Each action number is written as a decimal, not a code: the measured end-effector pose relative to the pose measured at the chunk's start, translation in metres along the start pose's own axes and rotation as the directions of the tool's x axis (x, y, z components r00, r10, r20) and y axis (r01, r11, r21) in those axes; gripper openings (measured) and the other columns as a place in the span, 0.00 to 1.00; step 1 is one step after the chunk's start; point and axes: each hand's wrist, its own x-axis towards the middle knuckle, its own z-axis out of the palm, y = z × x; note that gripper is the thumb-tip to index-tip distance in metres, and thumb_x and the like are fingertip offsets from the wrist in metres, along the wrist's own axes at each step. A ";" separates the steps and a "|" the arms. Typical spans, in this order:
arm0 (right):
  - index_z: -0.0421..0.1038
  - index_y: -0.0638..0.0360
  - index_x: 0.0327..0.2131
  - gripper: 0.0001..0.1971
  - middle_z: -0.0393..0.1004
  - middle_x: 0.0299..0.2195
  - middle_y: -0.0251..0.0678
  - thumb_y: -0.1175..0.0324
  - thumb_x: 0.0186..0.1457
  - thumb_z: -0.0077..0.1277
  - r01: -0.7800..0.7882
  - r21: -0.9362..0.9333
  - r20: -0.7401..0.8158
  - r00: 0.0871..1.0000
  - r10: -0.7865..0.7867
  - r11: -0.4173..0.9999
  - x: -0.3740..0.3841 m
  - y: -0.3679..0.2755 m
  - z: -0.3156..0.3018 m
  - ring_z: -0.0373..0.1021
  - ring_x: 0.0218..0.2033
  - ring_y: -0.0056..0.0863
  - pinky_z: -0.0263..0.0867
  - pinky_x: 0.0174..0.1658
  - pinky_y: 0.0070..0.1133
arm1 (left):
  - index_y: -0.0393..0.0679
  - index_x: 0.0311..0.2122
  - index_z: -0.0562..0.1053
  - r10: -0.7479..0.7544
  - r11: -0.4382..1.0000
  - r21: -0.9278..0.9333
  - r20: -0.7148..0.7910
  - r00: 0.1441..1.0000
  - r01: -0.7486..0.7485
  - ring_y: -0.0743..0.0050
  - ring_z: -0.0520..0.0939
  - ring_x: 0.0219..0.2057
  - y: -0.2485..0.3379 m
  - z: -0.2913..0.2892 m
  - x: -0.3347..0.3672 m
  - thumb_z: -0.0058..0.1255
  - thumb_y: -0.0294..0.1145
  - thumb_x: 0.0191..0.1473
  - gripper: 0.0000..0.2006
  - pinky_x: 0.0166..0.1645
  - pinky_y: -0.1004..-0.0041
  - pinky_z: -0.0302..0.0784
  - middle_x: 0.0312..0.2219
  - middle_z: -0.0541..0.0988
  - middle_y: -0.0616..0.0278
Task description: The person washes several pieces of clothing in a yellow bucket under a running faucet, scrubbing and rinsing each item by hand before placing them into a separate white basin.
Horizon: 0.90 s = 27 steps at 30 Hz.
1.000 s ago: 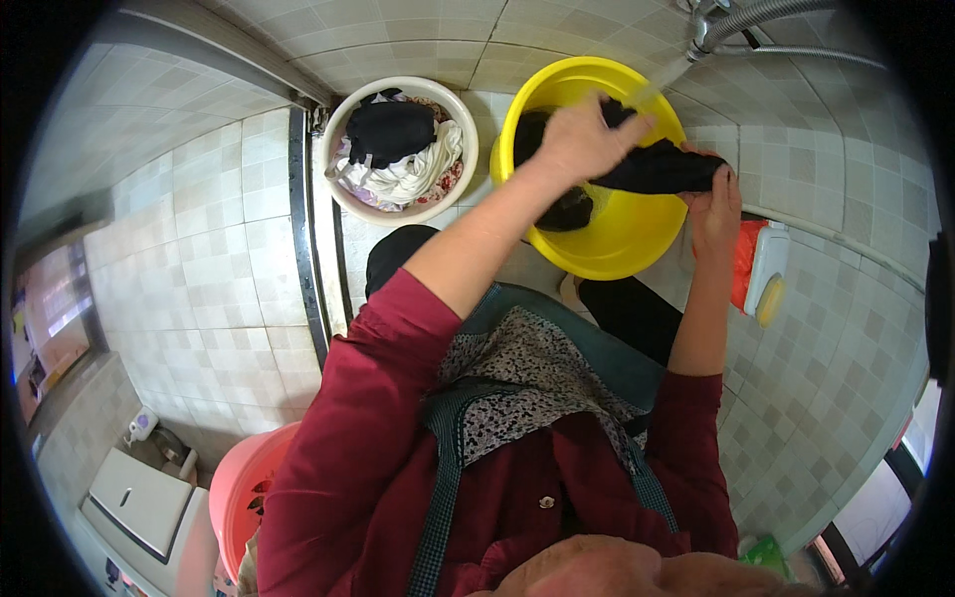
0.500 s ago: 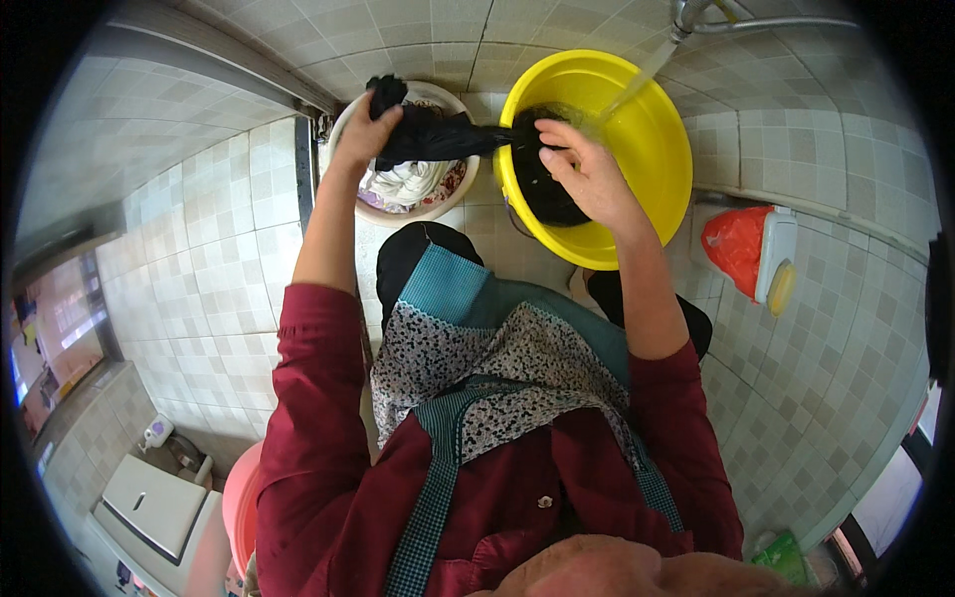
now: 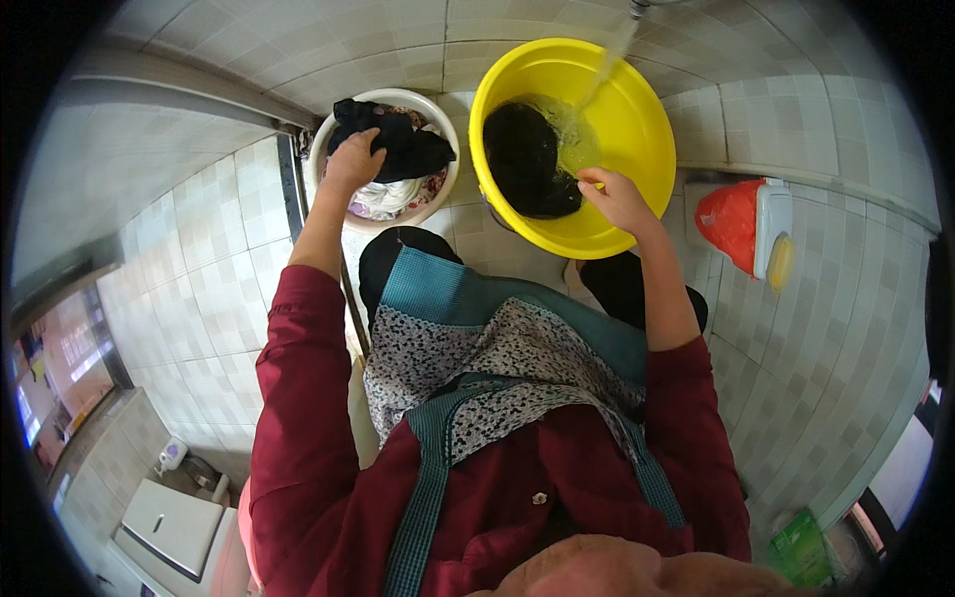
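Observation:
Crumpled black cloth (image 3: 413,154) lies on top of other laundry in a white basin (image 3: 450,189) at the upper left. My left hand (image 3: 354,161) rests on the near left part of this cloth, thumb and forefinger apart; some of its fingers are hidden. Inside the yellow tub (image 3: 645,149), more black cloth (image 3: 519,164) soaks in water at the left side. My right hand (image 3: 619,202) reaches over the tub's near right rim. Its fingers are loosely bent, with a gap at the thumb and the tips beside the soaking cloth. I see nothing held there.
Water runs from a spout (image 3: 638,10) into the tub. White and patterned laundry (image 3: 383,199) lies under the dark cloth in the basin. To the right, a red plastic bag (image 3: 726,227) hangs beside a white holder (image 3: 778,224). Tiled walls enclose the space.
The black cloth that hung stretched from my left hand now lies bunched in the basin. My left hand has lowered onto it. My right hand has moved down and slightly right.

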 end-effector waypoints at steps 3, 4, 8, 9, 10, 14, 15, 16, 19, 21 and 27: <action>0.70 0.64 0.45 0.18 0.75 0.41 0.48 0.63 0.55 0.49 0.027 -0.115 0.005 1.000 -0.027 0.993 0.007 0.019 0.000 0.71 0.42 0.44 0.66 0.46 0.32 | 0.40 0.44 0.75 -0.020 0.972 -0.233 -0.065 0.998 0.005 0.51 0.81 0.39 0.075 -0.049 0.021 0.52 0.39 0.51 0.18 0.46 0.63 0.75 0.36 0.79 0.46; 0.70 0.63 0.46 0.17 0.75 0.41 0.48 0.63 0.55 0.49 0.043 -0.156 0.013 0.999 -0.041 0.987 0.010 0.026 0.000 0.71 0.44 0.45 0.66 0.46 0.33 | 0.39 0.43 0.76 -0.013 0.952 -0.303 -0.128 0.992 -0.027 0.51 0.81 0.37 0.108 -0.063 0.023 0.51 0.39 0.51 0.17 0.44 0.63 0.75 0.34 0.80 0.47; 0.71 0.59 0.46 0.16 0.72 0.46 0.45 0.64 0.55 0.49 0.121 -0.388 0.129 0.989 -0.076 0.914 0.038 0.036 0.013 0.68 0.47 0.46 0.65 0.48 0.35 | 0.40 0.40 0.77 0.066 0.818 -0.547 -0.221 0.973 -0.180 0.59 0.83 0.32 0.211 -0.085 0.032 0.51 0.40 0.53 0.15 0.40 0.68 0.77 0.32 0.81 0.50; 0.71 0.57 0.46 0.15 0.71 0.47 0.44 0.65 0.55 0.49 0.167 -0.445 0.148 0.983 -0.112 0.880 0.048 0.043 0.024 0.68 0.48 0.45 0.65 0.48 0.35 | 0.40 0.39 0.77 0.039 0.717 -0.674 -0.215 0.976 -0.177 0.62 0.83 0.29 0.223 -0.072 0.037 0.52 0.38 0.53 0.14 0.39 0.70 0.76 0.29 0.81 0.51; 0.72 0.56 0.46 0.15 0.70 0.48 0.43 0.66 0.55 0.49 0.209 -0.498 0.168 0.975 -0.142 0.842 0.058 0.046 0.033 0.67 0.48 0.45 0.65 0.48 0.35 | 0.40 0.38 0.77 0.024 0.701 -0.697 -0.190 0.981 -0.152 0.63 0.83 0.29 0.238 -0.067 0.037 0.52 0.38 0.52 0.13 0.38 0.70 0.76 0.28 0.81 0.52; 0.72 0.50 0.47 0.16 0.69 0.49 0.38 0.69 0.54 0.49 0.295 -0.691 0.336 0.939 -0.068 0.660 0.096 0.011 0.065 0.64 0.53 0.44 0.63 0.51 0.36 | 0.40 0.37 0.77 -0.066 0.643 -0.765 -0.020 0.998 0.027 0.61 0.83 0.29 0.245 -0.025 0.034 0.53 0.36 0.52 0.12 0.37 0.69 0.76 0.28 0.81 0.53; 0.72 0.48 0.47 0.16 0.69 0.49 0.38 0.69 0.53 0.49 0.336 -0.689 0.357 0.928 -0.103 0.642 0.104 0.014 0.076 0.62 0.54 0.44 0.61 0.53 0.37 | 0.39 0.38 0.77 -0.037 0.729 -0.684 -0.018 0.999 0.015 0.63 0.83 0.29 0.243 -0.021 0.032 0.53 0.36 0.52 0.12 0.37 0.70 0.77 0.28 0.81 0.53; 0.72 0.47 0.48 0.17 0.69 0.49 0.37 0.70 0.53 0.49 0.378 -0.686 0.379 0.915 -0.138 0.622 0.110 0.020 0.084 0.61 0.55 0.44 0.60 0.55 0.38 | 0.39 0.39 0.77 -0.009 0.805 -0.594 -0.013 1.000 0.000 0.65 0.82 0.28 0.240 -0.018 0.031 0.53 0.36 0.53 0.13 0.36 0.71 0.77 0.28 0.81 0.53; 0.69 0.42 0.51 0.19 0.62 0.55 0.35 0.68 0.54 0.49 0.431 -0.788 0.350 0.901 -0.257 0.439 0.152 0.107 0.139 0.52 0.60 0.44 0.51 0.59 0.46 | 0.40 0.40 0.76 0.018 0.859 -0.512 0.007 1.000 -0.012 0.62 0.83 0.28 0.248 -0.020 0.046 0.53 0.37 0.52 0.13 0.36 0.70 0.77 0.29 0.81 0.52; 0.65 0.37 0.55 0.23 0.54 0.62 0.33 0.64 0.55 0.50 0.403 -0.830 0.375 0.915 -0.148 0.386 0.175 0.106 0.154 0.45 0.64 0.45 0.43 0.61 0.52 | 0.40 0.40 0.76 -0.003 0.869 -0.494 -0.005 1.000 0.000 0.63 0.83 0.27 0.244 -0.019 0.054 0.53 0.37 0.53 0.13 0.36 0.70 0.77 0.29 0.81 0.54; 0.58 0.49 0.60 0.28 0.54 0.62 0.40 0.60 0.56 0.51 -0.207 -0.748 0.184 0.848 0.497 0.630 0.221 0.122 0.117 0.52 0.62 0.46 0.52 0.59 0.48 | 0.41 0.40 0.76 -0.067 0.875 -0.477 0.056 0.996 0.086 0.53 0.81 0.32 0.232 -0.026 0.059 0.53 0.38 0.51 0.14 0.39 0.63 0.77 0.29 0.81 0.55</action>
